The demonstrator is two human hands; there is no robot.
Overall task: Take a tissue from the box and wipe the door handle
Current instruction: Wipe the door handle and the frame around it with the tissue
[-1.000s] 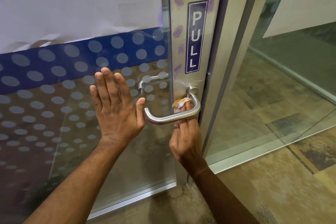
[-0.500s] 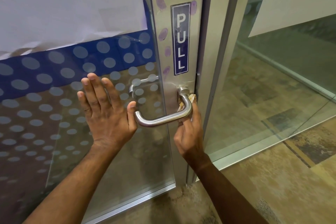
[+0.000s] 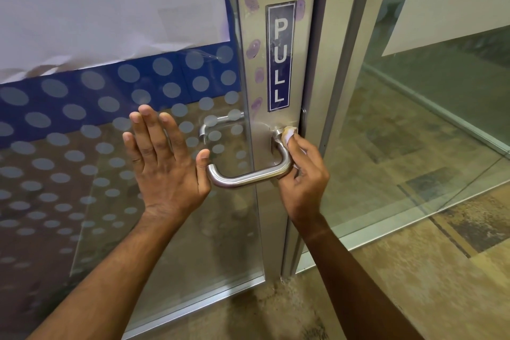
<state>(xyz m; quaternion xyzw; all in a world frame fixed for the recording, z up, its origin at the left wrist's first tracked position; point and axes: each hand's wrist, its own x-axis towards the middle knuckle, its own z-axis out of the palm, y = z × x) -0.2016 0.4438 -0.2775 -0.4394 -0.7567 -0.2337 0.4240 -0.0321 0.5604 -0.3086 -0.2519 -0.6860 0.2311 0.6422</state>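
Note:
A brushed steel door handle (image 3: pixel 248 176) curves out from the metal stile of a glass door. My right hand (image 3: pixel 302 174) pinches a small crumpled tissue (image 3: pixel 290 132), stained orange-brown, against the handle's upper right bend near its mount. My left hand (image 3: pixel 162 163) lies flat on the glass with fingers spread, its thumb touching the handle's left end. No tissue box is in view.
A blue PULL sign (image 3: pixel 280 56) sits on the stile above the handle, with purple smudges beside it. The door glass (image 3: pixel 82 146) has frosted dots and white paper higher up. A fixed glass panel (image 3: pixel 414 132) stands to the right. Patterned carpet (image 3: pixel 414 284) covers the floor.
My right hand has moved the tissue from under the handle's bar up along the right bend to the mount. My left hand has stayed flat on the glass.

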